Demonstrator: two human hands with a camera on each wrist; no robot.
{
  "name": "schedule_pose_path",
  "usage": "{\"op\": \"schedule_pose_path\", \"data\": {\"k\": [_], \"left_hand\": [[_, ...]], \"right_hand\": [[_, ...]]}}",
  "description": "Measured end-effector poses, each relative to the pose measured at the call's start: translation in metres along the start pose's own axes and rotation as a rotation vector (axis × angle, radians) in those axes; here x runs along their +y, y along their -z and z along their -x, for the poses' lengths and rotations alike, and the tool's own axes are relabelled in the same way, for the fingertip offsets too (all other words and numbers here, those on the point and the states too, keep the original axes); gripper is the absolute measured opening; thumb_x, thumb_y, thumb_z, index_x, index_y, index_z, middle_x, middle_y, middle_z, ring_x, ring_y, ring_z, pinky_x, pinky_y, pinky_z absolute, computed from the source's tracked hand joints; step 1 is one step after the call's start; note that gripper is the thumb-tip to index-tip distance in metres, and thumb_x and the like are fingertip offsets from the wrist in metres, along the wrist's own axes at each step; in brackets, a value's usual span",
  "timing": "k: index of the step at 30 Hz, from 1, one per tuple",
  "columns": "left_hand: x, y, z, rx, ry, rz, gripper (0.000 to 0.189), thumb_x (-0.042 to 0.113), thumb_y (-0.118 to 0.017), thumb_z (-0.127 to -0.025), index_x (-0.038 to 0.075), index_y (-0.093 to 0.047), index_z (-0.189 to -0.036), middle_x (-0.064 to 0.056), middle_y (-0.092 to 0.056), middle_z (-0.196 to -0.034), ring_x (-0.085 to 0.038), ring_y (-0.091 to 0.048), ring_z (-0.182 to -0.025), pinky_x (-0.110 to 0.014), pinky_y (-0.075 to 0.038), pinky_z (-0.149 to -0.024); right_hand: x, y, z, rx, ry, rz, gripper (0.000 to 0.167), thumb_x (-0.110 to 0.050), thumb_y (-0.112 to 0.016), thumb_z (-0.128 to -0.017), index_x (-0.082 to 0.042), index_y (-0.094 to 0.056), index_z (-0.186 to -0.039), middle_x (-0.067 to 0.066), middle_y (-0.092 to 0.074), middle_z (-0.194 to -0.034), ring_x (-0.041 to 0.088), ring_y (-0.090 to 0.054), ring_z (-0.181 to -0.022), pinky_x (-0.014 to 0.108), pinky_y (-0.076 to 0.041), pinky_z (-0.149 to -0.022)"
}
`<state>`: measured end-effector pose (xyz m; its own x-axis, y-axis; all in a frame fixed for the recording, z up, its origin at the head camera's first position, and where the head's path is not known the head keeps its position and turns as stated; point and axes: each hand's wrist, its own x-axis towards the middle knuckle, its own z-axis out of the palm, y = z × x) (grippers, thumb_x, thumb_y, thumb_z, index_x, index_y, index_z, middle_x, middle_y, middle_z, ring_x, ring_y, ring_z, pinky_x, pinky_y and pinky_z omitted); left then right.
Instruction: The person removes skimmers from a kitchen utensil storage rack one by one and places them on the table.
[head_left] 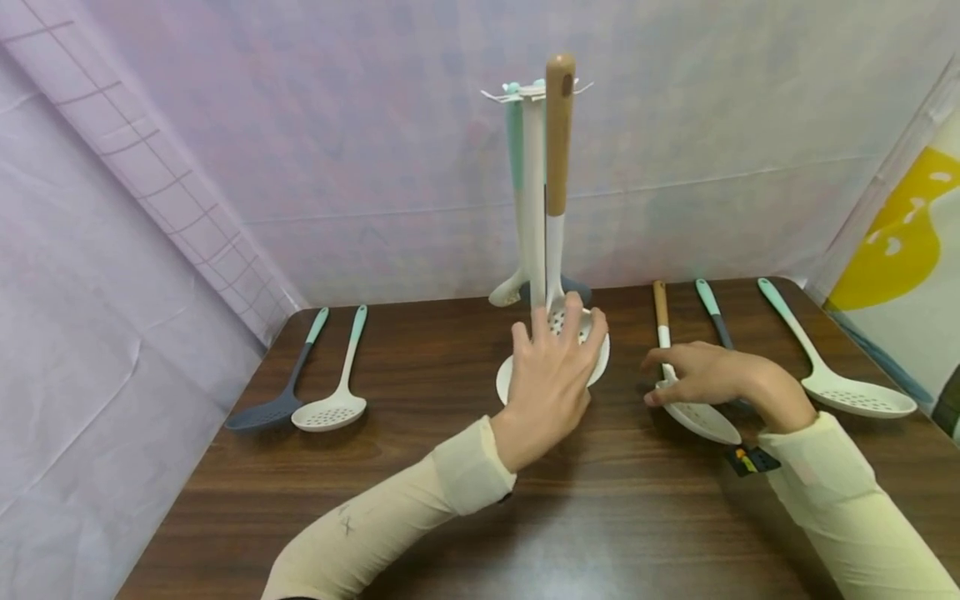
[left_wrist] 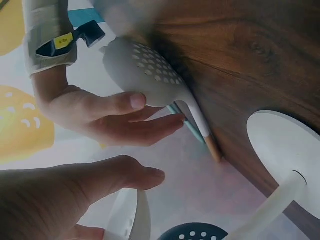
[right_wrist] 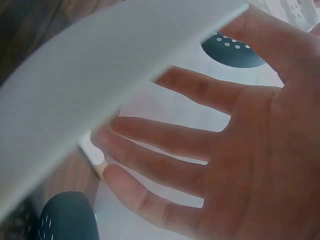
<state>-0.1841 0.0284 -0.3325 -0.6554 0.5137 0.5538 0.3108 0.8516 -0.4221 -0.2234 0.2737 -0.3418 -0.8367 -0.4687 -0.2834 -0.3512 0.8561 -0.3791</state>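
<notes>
My left hand [head_left: 547, 375] spreads its fingers in front of the bowl of a white slotted spoon [head_left: 558, 250]. That spoon hangs by its wooden handle on the front of a white utensil rack [head_left: 534, 167]. In the left wrist view its white bowl [left_wrist: 127, 217] sits just beyond the thumb. My right hand [head_left: 708, 375] is over the neck of a second wooden-handled slotted spoon [head_left: 701, 419] on the table. Its fingers are nearly straight in the right wrist view, partly hidden by the spoon's white bowl [right_wrist: 80, 75]. Whether either hand bears on its spoon, I cannot tell.
Behind the rack's pole hang a mint-handled utensil [head_left: 515, 150] and a dark one [head_left: 577, 290]. At left lie dark [head_left: 270, 411] and cream [head_left: 330, 412] slotted spoons; at right, a dark-necked utensil [head_left: 716, 312] and a cream slotted spoon [head_left: 855, 392]. Curtains surround the wooden table [head_left: 420, 467].
</notes>
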Motion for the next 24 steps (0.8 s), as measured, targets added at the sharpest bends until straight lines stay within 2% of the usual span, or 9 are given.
{"op": "schedule_pose_path", "data": {"k": [6, 12, 15, 17, 19, 24], "left_hand": [[-0.02, 0.007, 0.02, -0.002, -0.018, 0.068, 0.104, 0.062, -0.092, -0.063, 0.027, -0.046, -0.149, -0.012, -0.045, -0.148, -0.035, -0.059, -0.108, -0.04, -0.052, -0.072], [-0.054, -0.002, 0.049, 0.0, -0.033, 0.229, 0.102, 0.05, -0.096, -0.06, 0.024, -0.05, -0.148, -0.016, -0.05, -0.147, -0.043, -0.054, -0.121, -0.041, -0.057, -0.073], [-0.073, -0.012, 0.063, -0.031, -0.02, 0.331, 0.1, 0.042, -0.098, -0.06, 0.022, -0.052, -0.148, -0.018, -0.049, -0.146, -0.047, -0.048, -0.128, -0.045, -0.061, -0.077], [-0.086, -0.018, 0.072, -0.072, -0.011, 0.39, 0.099, 0.039, -0.098, -0.06, 0.022, -0.054, -0.147, -0.018, -0.048, -0.146, -0.048, -0.048, -0.128, -0.048, -0.062, -0.079], [-0.099, -0.024, 0.079, -0.141, -0.002, 0.445, 0.098, 0.038, -0.098, -0.058, 0.022, -0.056, -0.145, -0.017, -0.049, -0.145, -0.047, -0.049, -0.128, -0.051, -0.062, -0.08], [-0.135, -0.034, 0.09, -0.405, -0.025, 0.575, 0.097, 0.036, -0.099, -0.054, 0.025, -0.058, -0.141, -0.011, -0.05, -0.141, -0.041, -0.052, -0.122, -0.051, -0.061, -0.074]], "right_hand": [[-0.001, 0.001, 0.0, 0.032, 0.013, -0.007, 0.068, -0.05, -0.068, -0.097, -0.003, -0.055, -0.144, 0.025, -0.064, -0.137, 0.041, -0.066, -0.116, 0.054, -0.057, -0.087], [-0.003, 0.003, 0.004, 0.097, 0.044, -0.006, 0.06, -0.049, -0.068, -0.098, -0.006, -0.059, -0.14, 0.015, -0.07, -0.127, 0.025, -0.07, -0.101, 0.044, -0.057, -0.077], [-0.006, 0.005, 0.006, 0.137, 0.061, 0.002, 0.056, -0.048, -0.067, -0.098, -0.008, -0.062, -0.137, 0.01, -0.071, -0.122, 0.019, -0.068, -0.095, 0.041, -0.055, -0.073], [-0.009, 0.006, 0.007, 0.168, 0.066, 0.003, 0.052, -0.047, -0.068, -0.099, -0.01, -0.063, -0.135, 0.01, -0.07, -0.123, 0.02, -0.067, -0.097, 0.041, -0.055, -0.074], [-0.013, 0.007, 0.008, 0.201, 0.067, 0.001, 0.049, -0.045, -0.068, -0.099, -0.012, -0.063, -0.135, 0.01, -0.069, -0.127, 0.023, -0.068, -0.101, 0.042, -0.056, -0.076], [-0.024, 0.012, 0.009, 0.276, 0.054, 0.008, 0.047, -0.045, -0.067, -0.1, -0.016, -0.062, -0.137, 0.012, -0.066, -0.136, 0.028, -0.067, -0.112, 0.047, -0.057, -0.081]]}}
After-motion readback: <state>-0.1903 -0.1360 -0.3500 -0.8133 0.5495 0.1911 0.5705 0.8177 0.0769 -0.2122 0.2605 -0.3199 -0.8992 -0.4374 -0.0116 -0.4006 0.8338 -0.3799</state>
